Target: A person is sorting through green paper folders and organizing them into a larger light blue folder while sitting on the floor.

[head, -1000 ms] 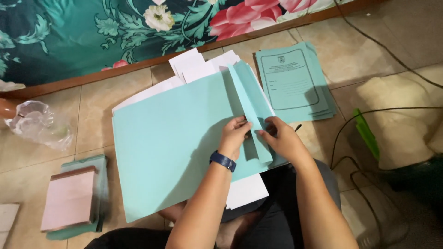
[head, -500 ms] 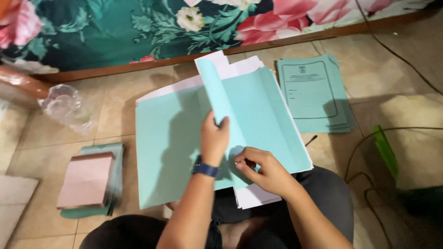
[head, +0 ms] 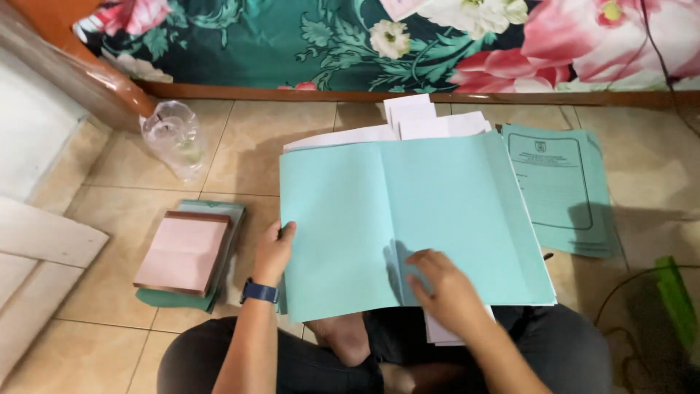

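Now a large light-blue folder (head: 408,219) lies open and flat on the tiled floor (head: 292,146), right in front of the seated person's knees. Under it, white sheets of paper (head: 430,120) stick out past its far edge, and a few more show at its near right corner, over the person's lap.

The left hand (head: 273,252) rests at the folder's left edge, fingers loosely curled, thumb lying on top of the blue card, so it pinches that edge lightly. A dark watch (head: 259,292) sits on that wrist. The right hand (head: 441,288) lies palm down on the lower middle of the folder, near its centre crease, fingers spread and pressed flat against the card; it grips nothing that I can see.

To the right of the folder, just beside it, a stack of printed blue-green sheets (head: 565,190) lies on the floor, slightly fanned. To the left of the left hand, a pile of pink paper (head: 182,252) with a dark strip along its far edge sits on top of a green folder (head: 219,219). Farther off, toward the far left, a crumpled clear plastic bag (head: 175,135) lies on the tiles near a wooden bed frame (head: 364,95), and above the frame runs a dark green cloth with big pink and white flowers (head: 328,36). A green object (head: 674,299) and a thin dark cable (head: 620,292) lie at the right edge of the floor; what the green object is cannot be told.
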